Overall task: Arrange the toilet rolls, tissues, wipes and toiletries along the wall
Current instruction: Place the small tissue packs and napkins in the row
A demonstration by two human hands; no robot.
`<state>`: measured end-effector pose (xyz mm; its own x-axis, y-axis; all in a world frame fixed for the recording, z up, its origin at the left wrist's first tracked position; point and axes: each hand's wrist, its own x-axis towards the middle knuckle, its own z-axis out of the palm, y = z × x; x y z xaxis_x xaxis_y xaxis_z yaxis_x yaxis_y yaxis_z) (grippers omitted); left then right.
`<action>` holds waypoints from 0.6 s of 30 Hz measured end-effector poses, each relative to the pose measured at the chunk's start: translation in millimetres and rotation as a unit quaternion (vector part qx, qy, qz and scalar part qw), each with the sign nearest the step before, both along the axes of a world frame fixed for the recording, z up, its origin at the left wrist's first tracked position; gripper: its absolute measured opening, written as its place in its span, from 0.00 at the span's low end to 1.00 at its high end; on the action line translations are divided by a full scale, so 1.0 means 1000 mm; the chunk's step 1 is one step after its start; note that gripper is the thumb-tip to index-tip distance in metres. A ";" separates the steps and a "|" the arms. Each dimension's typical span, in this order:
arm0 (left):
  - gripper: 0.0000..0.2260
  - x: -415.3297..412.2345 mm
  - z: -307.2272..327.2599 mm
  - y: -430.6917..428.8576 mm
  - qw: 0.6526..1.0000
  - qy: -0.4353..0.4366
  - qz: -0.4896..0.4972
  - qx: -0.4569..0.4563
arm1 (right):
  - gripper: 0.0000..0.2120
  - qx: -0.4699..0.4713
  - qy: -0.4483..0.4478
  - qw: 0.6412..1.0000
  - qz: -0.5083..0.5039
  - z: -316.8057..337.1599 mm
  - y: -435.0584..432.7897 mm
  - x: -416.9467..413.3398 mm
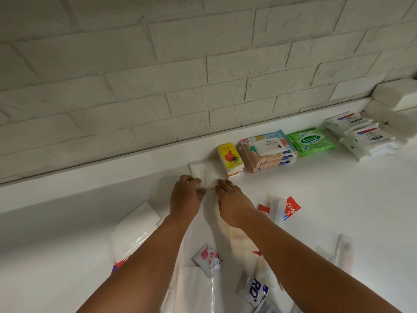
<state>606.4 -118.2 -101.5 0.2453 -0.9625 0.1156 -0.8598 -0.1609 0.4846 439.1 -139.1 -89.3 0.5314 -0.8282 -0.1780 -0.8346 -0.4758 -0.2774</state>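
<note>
Soft, even light leaves the white surface (338,199) bright and the brick wall (158,64) dimmer and greyish. Glare streaks the near plastic wrapping (198,290). The wide lens bows the wall's base line, and the near-right packets (343,247) smear with blur.

Your left hand (185,195) grips the white pack (203,172); your right hand (232,199) rests on it. Pack lies by the wall (158,75), just left of the yellow pack (230,158).
</note>
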 end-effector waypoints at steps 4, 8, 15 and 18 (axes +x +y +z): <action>0.16 0.000 0.002 0.001 1.000 -0.002 -0.011 0.018 | 0.27 0.002 -0.015 1.000 -0.001 0.006 0.000 -0.002; 0.22 -0.004 0.012 0.011 0.998 0.033 -0.001 0.055 | 0.26 0.000 -0.051 0.999 -0.020 0.017 0.007 -0.011; 0.19 -0.035 0.024 0.061 0.993 0.096 -0.050 0.053 | 0.20 -0.013 -0.089 0.992 -0.085 0.021 0.044 -0.054; 0.19 -0.051 0.020 0.081 0.992 0.071 -0.074 0.075 | 0.20 -0.030 -0.078 0.991 -0.101 0.022 0.061 -0.068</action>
<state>555.2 -37.2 -81.2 0.1036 -0.9930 -0.0567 -0.8044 -0.1171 0.5825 371.0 -77.7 -67.6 0.3703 -0.9274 -0.0541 -0.8636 -0.3222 -0.3877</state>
